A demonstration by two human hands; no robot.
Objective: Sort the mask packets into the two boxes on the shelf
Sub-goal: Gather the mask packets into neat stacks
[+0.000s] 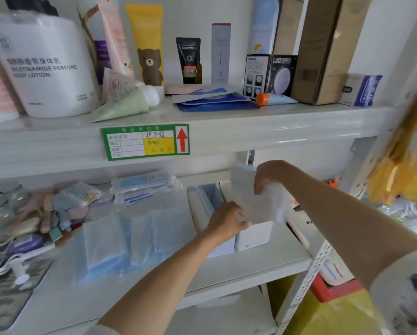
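Glossy shelf (263, 247), crinkly clear packet (272, 201)

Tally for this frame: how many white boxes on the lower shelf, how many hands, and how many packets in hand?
White boxes: 2 (left box, right box)
Hands: 2 (left hand, right hand)
Mask packet held by right hand: 1
Total: 5

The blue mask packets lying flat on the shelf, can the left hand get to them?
Probably yes. The mask packets lie uncovered just left of the left hand, which rests at the boxes; nothing stands between.
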